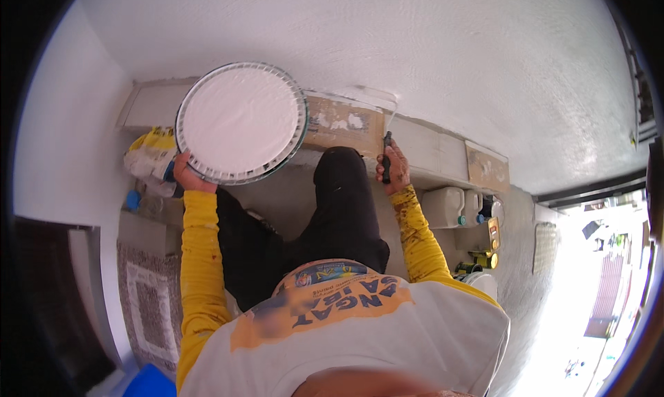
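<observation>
My left hand (193,176) is closed on the near left rim of a round tub (304,124), which has a notched edge. White paint (242,120) with a smooth surface fills the tub's top. In my right hand (396,170) is the dark handle of a paint roller (387,148). Its thin frame runs up to a pale roller sleeve (377,93), which lies at the white wall (449,58) just above a ledge. Whether the sleeve presses on the wall is hard to tell.
Paint-smeared cardboard (344,124) lies along the ledge, and another cardboard piece (486,167) is farther right. White jugs (443,207) and small cans (486,260) stand at the right. A yellow and white bag (152,151) is at the left, above a patterned mat (146,300).
</observation>
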### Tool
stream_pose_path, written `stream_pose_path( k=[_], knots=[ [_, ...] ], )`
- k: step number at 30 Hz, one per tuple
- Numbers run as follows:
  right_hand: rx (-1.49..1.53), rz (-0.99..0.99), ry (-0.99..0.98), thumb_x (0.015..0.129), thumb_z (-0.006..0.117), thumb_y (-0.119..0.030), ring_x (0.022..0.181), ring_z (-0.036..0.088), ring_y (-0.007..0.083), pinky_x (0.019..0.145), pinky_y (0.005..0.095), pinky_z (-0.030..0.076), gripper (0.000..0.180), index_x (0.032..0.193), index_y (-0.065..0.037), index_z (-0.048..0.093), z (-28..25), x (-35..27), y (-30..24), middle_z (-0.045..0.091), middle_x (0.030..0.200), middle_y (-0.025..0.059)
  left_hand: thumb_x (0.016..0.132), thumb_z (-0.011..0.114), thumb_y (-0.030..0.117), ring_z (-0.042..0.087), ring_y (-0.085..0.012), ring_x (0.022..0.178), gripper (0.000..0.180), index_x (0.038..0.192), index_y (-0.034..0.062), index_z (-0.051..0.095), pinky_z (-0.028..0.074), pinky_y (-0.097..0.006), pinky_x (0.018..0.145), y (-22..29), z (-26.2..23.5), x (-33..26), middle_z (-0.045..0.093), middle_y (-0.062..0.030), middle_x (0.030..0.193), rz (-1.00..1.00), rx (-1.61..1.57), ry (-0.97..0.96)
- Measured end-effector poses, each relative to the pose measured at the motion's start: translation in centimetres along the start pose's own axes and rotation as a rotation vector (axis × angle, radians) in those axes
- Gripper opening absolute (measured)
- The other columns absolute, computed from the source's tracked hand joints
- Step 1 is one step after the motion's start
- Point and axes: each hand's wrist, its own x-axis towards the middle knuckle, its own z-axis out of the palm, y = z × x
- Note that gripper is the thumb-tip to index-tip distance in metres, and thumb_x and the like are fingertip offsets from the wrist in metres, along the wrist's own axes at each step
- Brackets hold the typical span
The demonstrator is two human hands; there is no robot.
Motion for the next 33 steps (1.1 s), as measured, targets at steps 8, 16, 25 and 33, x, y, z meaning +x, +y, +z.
stream_pose_path(
  k=[8,16,25,33],
  knots=[
    [-0.502,0.002,-0.611,0.1,0.054,-0.023,0.052,0.051,0.0091,0.043,0.0223,0.042,0.057,0.15,-0.005,0.035,2.9,-7.2,-5.6,0.059,0.079,0.0034,0.074,0.061,0.019,0.058,-0.0329,0.115,0.053,0.124,0.0028,0.058,0.043,-0.045,0.105,-0.9,0.7,-0.9,0.063,-0.0125,0.124,0.108,-0.018,0.046],
    [-0.693,-0.33,-1.018,0.101,0.048,-0.03,0.052,0.054,0.011,0.044,0.0247,0.044,0.051,0.141,0.002,0.043,12.4,-5.7,-2.7,0.058,0.075,0.004,0.071,0.058,0.015,0.059,-0.0324,0.115,0.057,0.126,0.0036,0.058,0.043,-0.045,0.106,-0.1,2.4,-1.8,0.063,-0.0118,0.126,-0.001,-0.063,-0.004],
    [-0.827,0.078,-0.915,0.101,0.049,-0.033,0.05,0.052,0.0088,0.041,0.0236,0.043,0.052,0.144,-0.003,0.042,11.7,-9.5,-7.3,0.055,0.072,0.0017,0.071,0.06,0.018,0.053,-0.0353,0.123,0.064,0.132,0.0021,0.053,0.04,-0.047,0.109,-0.8,2.2,-1.4,0.058,-0.0149,0.133,0.094,-0.076,0.061],
    [-0.908,-0.121,-0.917,0.102,0.051,-0.031,0.052,0.053,0.0081,0.041,0.0245,0.045,0.059,0.15,-0.002,0.032,14.7,-7.4,-5.0,0.053,0.074,0.0012,0.072,0.058,0.019,0.052,-0.0333,0.125,0.066,0.136,0.0057,0.05,0.041,-0.048,0.109,-1.0,2.5,-1.4,0.056,-0.012,0.136,0.0,-0.083,-0.101]
  ],
)
